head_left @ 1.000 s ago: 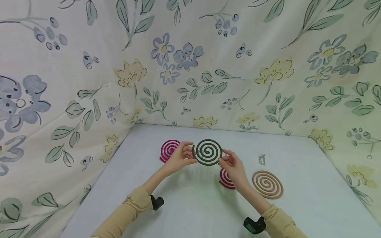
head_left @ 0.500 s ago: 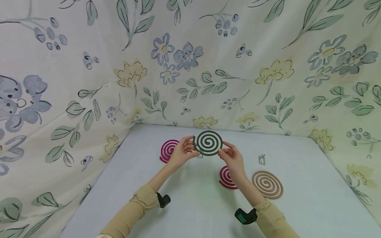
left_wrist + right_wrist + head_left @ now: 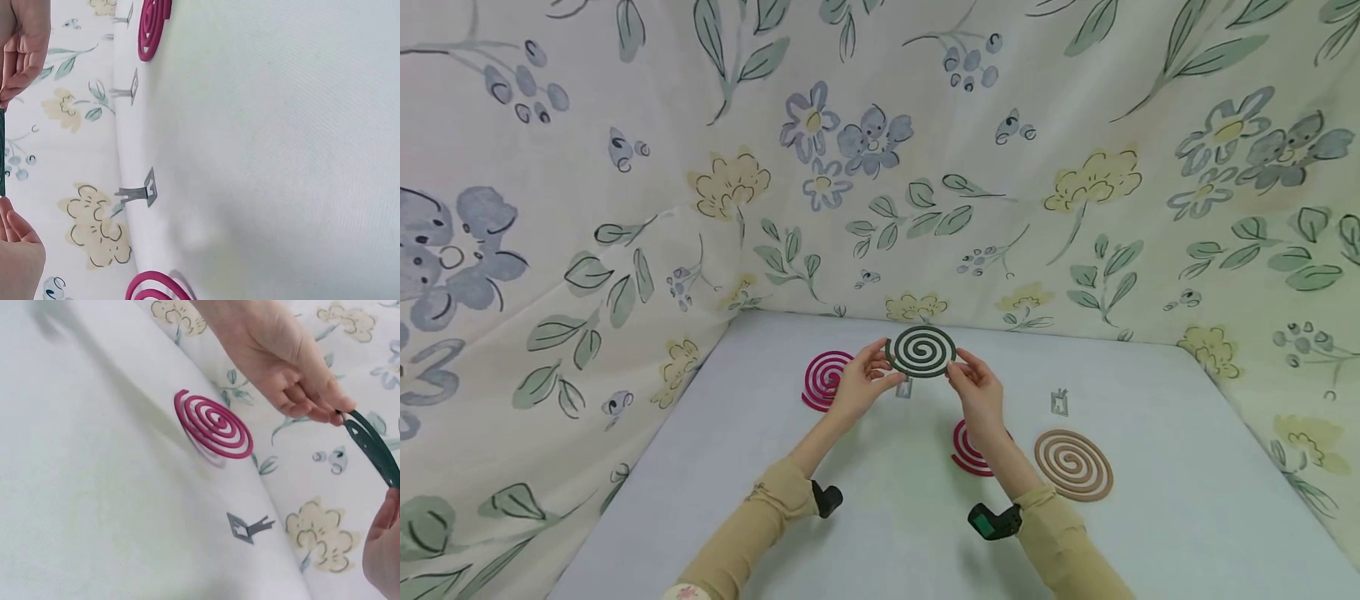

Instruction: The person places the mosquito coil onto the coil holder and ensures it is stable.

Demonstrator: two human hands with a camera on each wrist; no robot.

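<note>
Both hands hold a dark green mosquito coil (image 3: 921, 352) up over the table, one at each side. My left hand (image 3: 863, 379) pinches its left edge between thumb and fingers. On the opposite edge, my right hand (image 3: 977, 387) has the same kind of pinch. The coil is tilted nearly flat in the head view and shows almost edge-on in the left wrist view. Just below it, a small metal coil stand (image 3: 904, 388) stands on the table; its upright prong (image 3: 259, 526) shows in the right wrist view.
Left of the stand, a pink coil (image 3: 215, 425) sits raised above its shadow. Another pink coil (image 3: 970, 450) lies partly behind the right forearm. A tan coil (image 3: 1075, 467) lies further right, with a second metal stand (image 3: 1059, 402) behind it. Floral cloth (image 3: 880, 233) hangs at the back.
Both hands have moved forward and up in the head view with the green coil, which has tipped from facing the camera to flatter. The metal stand below it has come into sight.
</note>
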